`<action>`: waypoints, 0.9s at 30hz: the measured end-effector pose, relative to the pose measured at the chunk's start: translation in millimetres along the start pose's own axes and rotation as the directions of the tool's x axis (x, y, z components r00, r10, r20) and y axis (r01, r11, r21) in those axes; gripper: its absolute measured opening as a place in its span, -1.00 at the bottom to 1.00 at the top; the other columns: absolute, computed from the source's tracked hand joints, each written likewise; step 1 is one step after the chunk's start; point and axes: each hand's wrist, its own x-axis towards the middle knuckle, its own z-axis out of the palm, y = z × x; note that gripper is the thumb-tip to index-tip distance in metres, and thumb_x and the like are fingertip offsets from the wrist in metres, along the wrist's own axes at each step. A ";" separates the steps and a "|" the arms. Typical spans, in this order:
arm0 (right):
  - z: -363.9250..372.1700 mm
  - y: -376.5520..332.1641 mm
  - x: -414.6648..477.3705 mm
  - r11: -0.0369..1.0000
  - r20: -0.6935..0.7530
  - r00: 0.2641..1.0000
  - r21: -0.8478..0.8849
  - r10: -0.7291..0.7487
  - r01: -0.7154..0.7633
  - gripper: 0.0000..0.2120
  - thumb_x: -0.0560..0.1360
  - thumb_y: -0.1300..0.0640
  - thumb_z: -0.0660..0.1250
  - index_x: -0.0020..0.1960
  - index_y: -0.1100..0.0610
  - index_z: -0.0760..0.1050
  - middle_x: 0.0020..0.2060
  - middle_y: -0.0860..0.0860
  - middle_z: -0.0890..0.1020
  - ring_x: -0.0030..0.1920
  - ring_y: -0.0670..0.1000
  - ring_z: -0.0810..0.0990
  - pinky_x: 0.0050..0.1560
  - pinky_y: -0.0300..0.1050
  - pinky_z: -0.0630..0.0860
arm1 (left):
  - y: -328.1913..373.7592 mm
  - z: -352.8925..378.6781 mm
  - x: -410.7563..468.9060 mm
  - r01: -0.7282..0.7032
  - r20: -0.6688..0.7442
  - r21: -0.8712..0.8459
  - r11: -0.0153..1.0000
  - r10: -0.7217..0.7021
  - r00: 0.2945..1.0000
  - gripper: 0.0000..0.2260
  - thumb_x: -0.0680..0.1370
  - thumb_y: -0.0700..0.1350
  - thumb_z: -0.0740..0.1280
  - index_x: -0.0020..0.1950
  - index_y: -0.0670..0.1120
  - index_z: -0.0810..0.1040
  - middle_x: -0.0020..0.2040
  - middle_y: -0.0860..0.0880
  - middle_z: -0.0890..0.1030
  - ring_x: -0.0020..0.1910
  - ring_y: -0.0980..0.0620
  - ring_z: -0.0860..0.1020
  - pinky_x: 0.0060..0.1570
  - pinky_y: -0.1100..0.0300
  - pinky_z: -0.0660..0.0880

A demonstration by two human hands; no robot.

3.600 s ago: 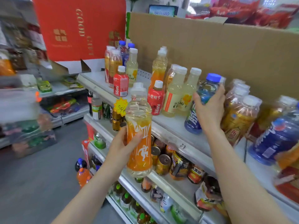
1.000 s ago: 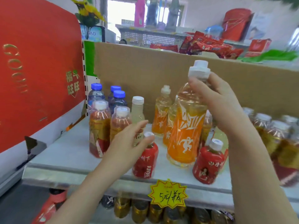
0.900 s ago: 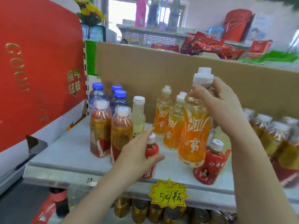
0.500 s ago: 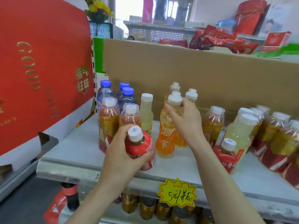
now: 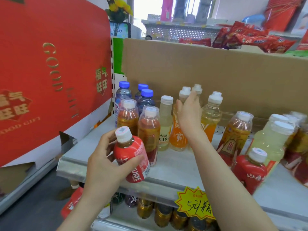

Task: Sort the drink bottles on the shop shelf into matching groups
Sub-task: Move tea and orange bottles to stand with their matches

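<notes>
My left hand grips a small red juice bottle with a white cap, tilted, just above the front edge of the grey shelf. My right hand hovers with relaxed fingers and holds nothing, in front of three orange sports-drink bottles standing together near the back. A second red juice bottle stands at the right front. Left of my right hand stand a pale yellow bottle, two amber tea bottles and three blue-capped bottles.
A red gift box leans at the shelf's left end. A cardboard sheet backs the shelf. More amber and pale bottles crowd the right. A yellow price tag hangs on the front edge above cans on the lower shelf.
My right hand has let go of the orange bottle, which now stands with the other two. My left hand has lifted the red juice bottle off the shelf toward me.
</notes>
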 end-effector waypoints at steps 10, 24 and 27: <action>5.8 -13.1 -17.3 0.904 -0.004 0.926 -0.216 -0.378 0.368 -0.56 0.66 0.10 0.25 0.50 0.21 0.37 0.38 0.20 0.48 0.37 0.22 0.43 0.31 0.02 0.38 | -9.1 0.1 7.3 0.051 0.047 0.000 0.999 -0.051 0.998 -0.38 0.29 -0.12 0.60 0.28 0.22 0.49 0.12 0.20 0.62 0.06 0.22 0.60 -0.09 0.36 0.52; -45.6 3.5 -59.5 0.981 0.038 0.986 -0.105 -0.160 0.163 -0.64 0.62 0.04 0.30 0.40 0.05 0.39 0.12 0.10 0.61 0.11 0.14 0.57 0.10 0.02 0.42 | -3.3 10.4 3.9 0.115 0.221 -0.078 0.990 -0.095 0.971 -0.42 0.19 0.16 0.49 0.19 0.35 0.45 0.02 0.36 0.59 -0.01 0.42 0.56 -0.18 0.42 0.53; -66.0 11.1 -78.0 0.994 -0.020 0.994 0.001 -0.109 0.110 -0.61 0.56 -0.04 0.39 0.34 -0.01 0.42 0.03 -0.04 0.62 0.01 0.02 0.59 0.06 -0.01 0.50 | -4.6 15.9 2.5 0.138 0.252 -0.088 0.987 -0.112 0.961 -0.48 0.22 0.13 0.49 0.14 0.35 0.46 0.02 0.35 0.58 -0.03 0.45 0.55 -0.20 0.42 0.52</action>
